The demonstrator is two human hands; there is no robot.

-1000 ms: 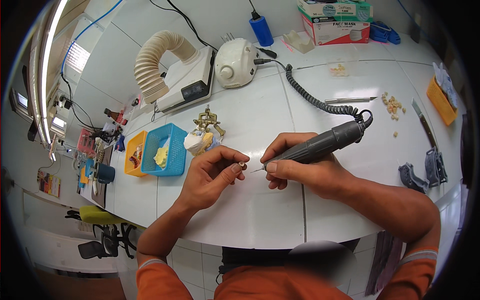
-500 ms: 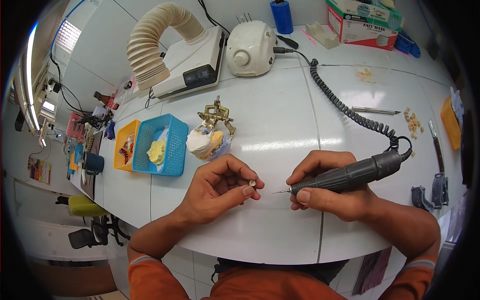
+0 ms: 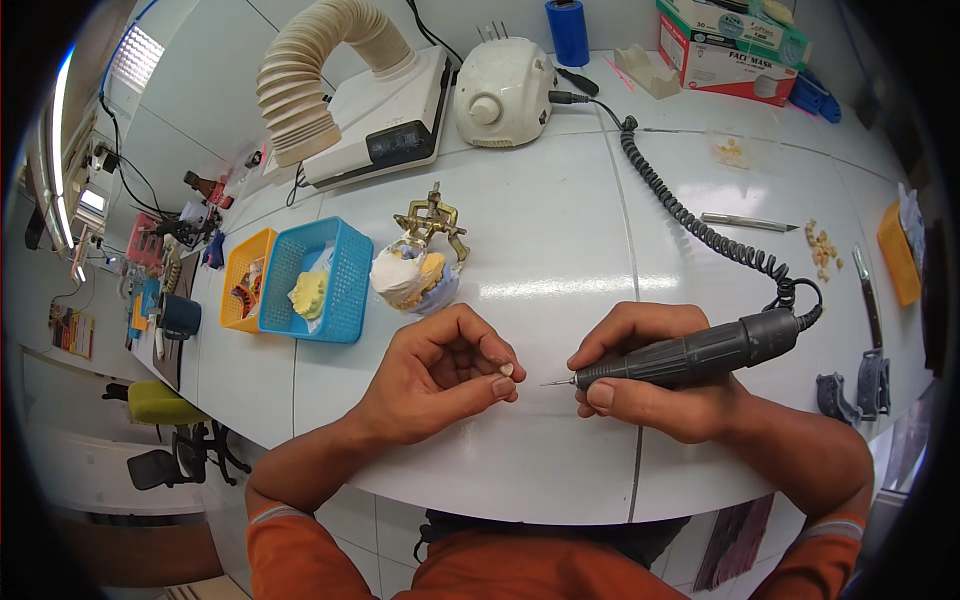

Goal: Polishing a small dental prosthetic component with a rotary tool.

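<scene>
Seemingly, the step is drill work, poised: above the bench (image 3: 490, 475), the left hand (image 3: 425, 385) pinches a tooth (image 3: 507, 370) in its fingers (image 3: 487, 340); the right hand (image 3: 665, 403) grips the drill (image 3: 700, 355), bit (image 3: 558, 383) just apart. Contact would call for steadiness.

- Orange shirt (image 3: 540, 575) with short, loose sleeves (image 3: 300, 558)
- Pale grey band (image 3: 279, 513) edging each sleeve
- Black fabric (image 3: 560, 534) showing at the lap, garment type unclear

handpiece (image 3: 695, 355): dark grey | tooth (image 3: 507, 370): cream | sleeves (image 3: 300, 555): orange, grey-banded | basket (image 3: 345, 312): blue
</scene>
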